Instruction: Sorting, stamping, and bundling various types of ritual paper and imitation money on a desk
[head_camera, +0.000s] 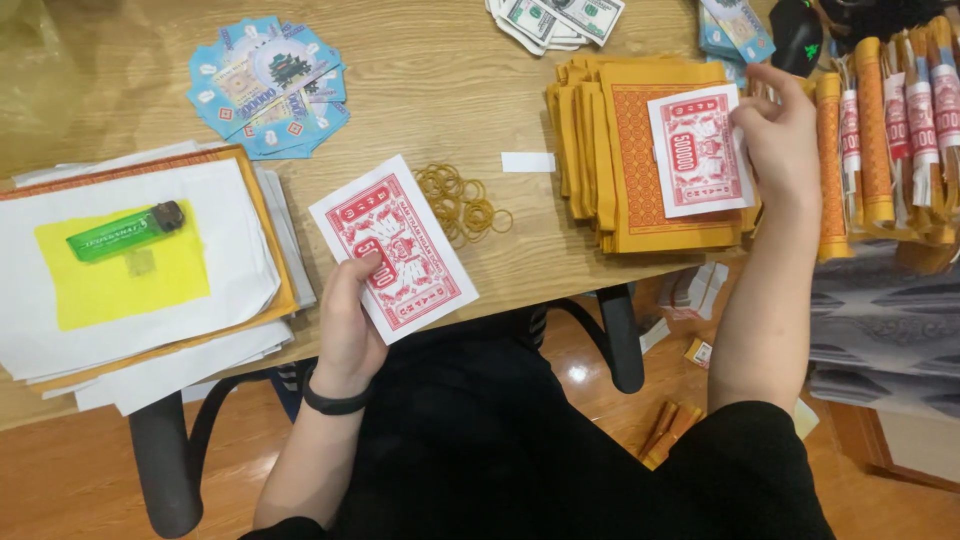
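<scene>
- The left hand (350, 320) pinches 1 red-and-white paper note (395, 250) at the table edge, just left of the rubber bands (462, 203).
- The right hand (780, 140) pinches a second red-and-white note (697, 150) over the orange paper stack (630, 150), right of the bands.
- A green lighter (125, 233) lies far left of them.

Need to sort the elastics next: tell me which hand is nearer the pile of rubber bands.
Left. The left hand holds a red note just below-left of the rubber bands; the right hand is far across the table at the orange stack.
</scene>
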